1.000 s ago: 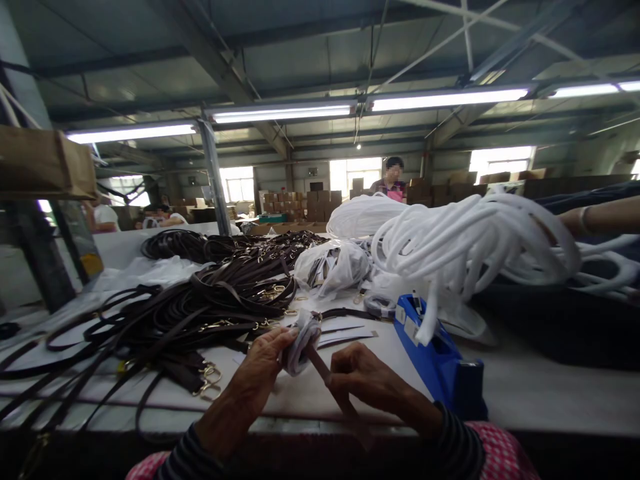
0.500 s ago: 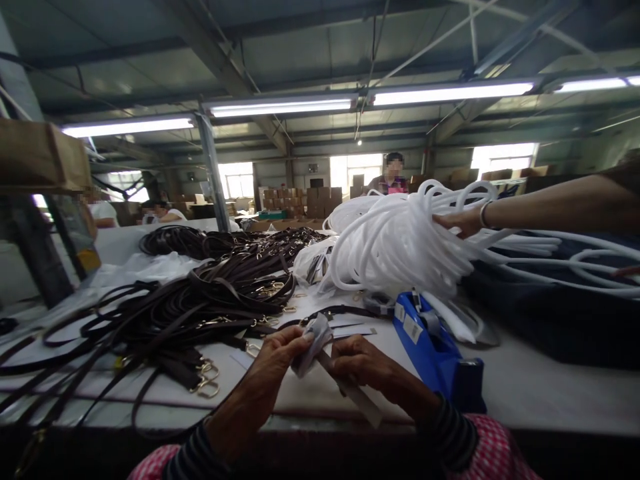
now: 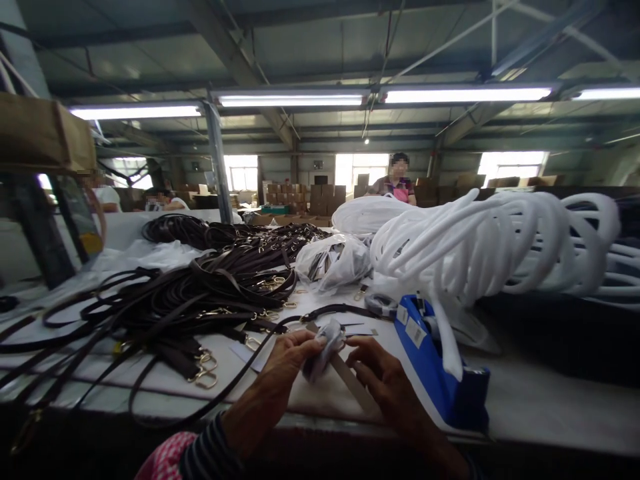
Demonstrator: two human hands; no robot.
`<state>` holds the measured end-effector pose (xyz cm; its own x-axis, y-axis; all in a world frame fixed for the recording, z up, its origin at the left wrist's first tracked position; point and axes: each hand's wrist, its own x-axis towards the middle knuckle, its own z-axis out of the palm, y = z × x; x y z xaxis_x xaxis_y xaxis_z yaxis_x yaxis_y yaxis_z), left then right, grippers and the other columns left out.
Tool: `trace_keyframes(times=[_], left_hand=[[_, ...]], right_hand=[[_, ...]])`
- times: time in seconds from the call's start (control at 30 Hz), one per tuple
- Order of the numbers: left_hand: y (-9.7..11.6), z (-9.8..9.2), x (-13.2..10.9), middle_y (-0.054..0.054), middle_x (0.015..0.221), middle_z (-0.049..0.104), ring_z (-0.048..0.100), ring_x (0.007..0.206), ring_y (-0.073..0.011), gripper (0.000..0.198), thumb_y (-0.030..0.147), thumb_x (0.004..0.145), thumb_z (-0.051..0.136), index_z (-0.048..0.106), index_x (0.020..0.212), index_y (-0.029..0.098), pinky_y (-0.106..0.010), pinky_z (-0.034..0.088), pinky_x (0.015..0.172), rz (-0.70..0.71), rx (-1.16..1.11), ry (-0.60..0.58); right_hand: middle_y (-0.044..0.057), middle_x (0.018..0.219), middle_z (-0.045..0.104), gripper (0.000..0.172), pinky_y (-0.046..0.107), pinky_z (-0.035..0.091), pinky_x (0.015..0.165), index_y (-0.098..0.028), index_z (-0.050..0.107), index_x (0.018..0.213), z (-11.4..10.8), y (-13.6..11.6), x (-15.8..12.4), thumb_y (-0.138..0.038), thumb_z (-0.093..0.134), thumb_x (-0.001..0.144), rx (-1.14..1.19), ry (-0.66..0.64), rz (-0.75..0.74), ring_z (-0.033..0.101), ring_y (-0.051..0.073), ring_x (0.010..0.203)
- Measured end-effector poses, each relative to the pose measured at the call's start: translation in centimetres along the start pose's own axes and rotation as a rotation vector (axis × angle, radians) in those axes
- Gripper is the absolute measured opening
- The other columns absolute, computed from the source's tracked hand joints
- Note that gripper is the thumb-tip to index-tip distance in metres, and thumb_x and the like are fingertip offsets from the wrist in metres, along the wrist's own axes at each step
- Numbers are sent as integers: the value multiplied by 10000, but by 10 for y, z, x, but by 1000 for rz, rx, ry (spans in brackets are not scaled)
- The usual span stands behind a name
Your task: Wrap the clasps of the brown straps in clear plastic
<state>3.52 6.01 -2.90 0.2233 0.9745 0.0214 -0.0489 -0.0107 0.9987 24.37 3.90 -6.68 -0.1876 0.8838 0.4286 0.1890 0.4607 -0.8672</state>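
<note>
My left hand pinches a small bundle wrapped in clear plastic, held just above the table's front part. What is inside the wrap is blurred; it looks dark. A flat greyish strip slants down to the right from under the bundle. Beside it is my right hand, fingers bent and apart, the index fingertip close to the wrap; whether it touches cannot be made out. Behind the bundle a dark strap curves across the white table, near some flat pale pieces.
Dark straps with gold clasps pile up on the left. At right stand a blue tape dispenser and large coils of white foam cord. A clear bag lies between. A person is at the far side.
My right fingers have loosened from the strip and spread near the wrap. Another person's arm has gone from the white coils, which now spread further right. The view has shifted slightly.
</note>
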Motion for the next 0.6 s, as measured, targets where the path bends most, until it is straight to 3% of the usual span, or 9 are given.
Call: trace_keyframes(times=[0.07,0.13,0.2,0.3,0.4,0.53,0.6], left_hand=[[0,4,3,-36,673,640,488,599,-154,397,538,764,772,760,781,141,-271,331,591,1,28,-1],[2,7,5,-33,665,628,487,603,-161,400,546,788,730,752,785,147,-281,332,595,21,85,-4],[3,11,5,-27,662,613,491,630,-174,332,490,798,714,744,761,161,-296,338,615,66,186,-2],[0,18,1,-39,749,627,527,795,-232,146,317,752,743,708,684,192,-347,359,746,189,398,38],[-15,27,-6,-59,837,672,516,980,-299,68,223,769,732,701,709,214,-421,317,899,325,598,22],[-38,31,-12,-87,1019,727,543,1065,-312,139,166,911,599,726,924,221,-457,330,928,504,957,-38],[-44,28,-11,-77,1035,726,554,1063,-296,154,151,919,591,724,938,226,-438,364,910,520,979,-48]], right_hand=[[66,1051,707,411,258,537,705,-247,637,1304,-2,2,-11,-131,574,915,-251,-2,-275,666,166,813],[81,1080,699,376,265,543,758,-248,668,1251,-3,1,-19,-79,569,929,-444,-4,-506,680,181,894],[80,1002,693,300,256,536,741,-219,693,1140,-4,-1,-23,-53,527,953,-518,20,-599,678,178,878],[74,925,683,343,269,531,717,-199,693,1081,-3,1,-22,-9,445,940,-544,50,-609,661,183,843],[95,1035,699,336,287,545,759,-208,713,980,0,10,-19,-2,455,918,-591,72,-570,668,201,933],[80,1079,726,251,252,540,801,-202,699,889,3,17,-16,-27,524,928,-550,-101,-362,693,175,954],[65,996,727,225,240,515,762,-193,690,854,0,13,-13,-47,537,931,-552,-182,-287,686,163,870]])
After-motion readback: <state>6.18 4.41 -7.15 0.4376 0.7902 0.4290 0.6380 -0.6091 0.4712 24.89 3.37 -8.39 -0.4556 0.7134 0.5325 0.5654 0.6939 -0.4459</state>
